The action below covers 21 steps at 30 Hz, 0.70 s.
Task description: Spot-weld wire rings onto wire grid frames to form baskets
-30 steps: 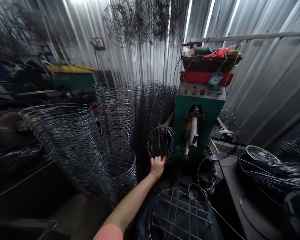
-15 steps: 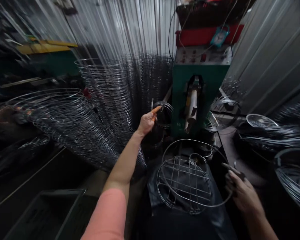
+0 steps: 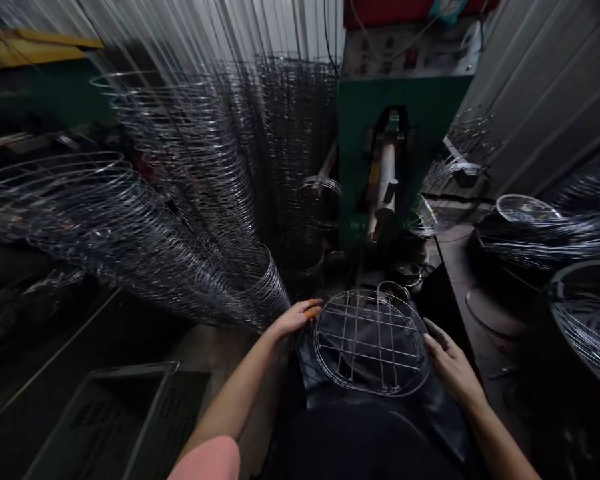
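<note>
Small marking (image 3: 358, 225) on green machine (image 3: 432, 115); illegible

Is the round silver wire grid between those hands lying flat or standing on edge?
Lying roughly flat: the round silver wire grid rests on a shiny black sheet, its face turned up.

a wire grid (image 3: 380, 343) is laid on a sheet (image 3: 363, 430) between the left hand (image 3: 294, 318) and the right hand (image 3: 451, 360). a machine (image 3: 357, 150) is placed behind it. to the left, stacked wire frames (image 3: 180, 173) are stood behind a crate (image 3: 153, 417); to the right, a loose wire (image 3: 474, 316) is laid on a table (image 3: 460, 263).
</note>
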Each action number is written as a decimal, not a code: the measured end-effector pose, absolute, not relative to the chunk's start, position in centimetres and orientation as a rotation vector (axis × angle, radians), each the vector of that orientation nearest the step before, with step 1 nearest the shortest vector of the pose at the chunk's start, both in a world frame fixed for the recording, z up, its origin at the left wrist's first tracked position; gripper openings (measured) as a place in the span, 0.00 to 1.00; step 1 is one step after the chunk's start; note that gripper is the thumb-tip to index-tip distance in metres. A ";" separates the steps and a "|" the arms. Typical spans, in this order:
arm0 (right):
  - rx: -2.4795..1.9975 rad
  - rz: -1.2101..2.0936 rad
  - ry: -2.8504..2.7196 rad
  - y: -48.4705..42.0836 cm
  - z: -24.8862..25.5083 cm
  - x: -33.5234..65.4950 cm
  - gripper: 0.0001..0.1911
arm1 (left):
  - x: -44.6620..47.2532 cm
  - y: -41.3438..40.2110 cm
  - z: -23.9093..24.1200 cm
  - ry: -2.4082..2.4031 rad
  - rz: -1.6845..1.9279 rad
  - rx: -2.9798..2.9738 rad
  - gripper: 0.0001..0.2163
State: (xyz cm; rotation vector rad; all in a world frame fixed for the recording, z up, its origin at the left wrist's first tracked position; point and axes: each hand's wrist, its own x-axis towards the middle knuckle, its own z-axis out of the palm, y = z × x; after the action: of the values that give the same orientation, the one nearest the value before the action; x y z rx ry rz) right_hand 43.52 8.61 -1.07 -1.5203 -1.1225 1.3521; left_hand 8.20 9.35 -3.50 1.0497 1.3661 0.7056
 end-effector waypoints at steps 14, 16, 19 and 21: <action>-1.558 1.220 -1.326 8.4 -4.9 43.5 0.27 | 10.1 7.7 -4.8 1.350 0.817 1.133 0.27; -1.558 1.215 -1.354 8.6 -4.9 43.6 0.27 | 10.0 7.9 -5.0 1.368 0.775 1.152 0.27; -1.567 1.215 -1.378 8.8 -5.2 44.0 0.27 | 9.7 7.9 -5.4 1.371 0.729 1.185 0.28; -1.578 1.226 -1.401 8.8 -5.5 44.3 0.27 | 9.6 7.9 -5.6 1.354 0.730 1.201 0.29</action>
State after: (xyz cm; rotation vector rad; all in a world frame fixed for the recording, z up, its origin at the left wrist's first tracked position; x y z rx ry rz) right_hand 44.25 8.76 -5.45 -1.5778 -1.4015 1.2255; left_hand 9.58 7.85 -5.64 1.2012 1.3543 0.7298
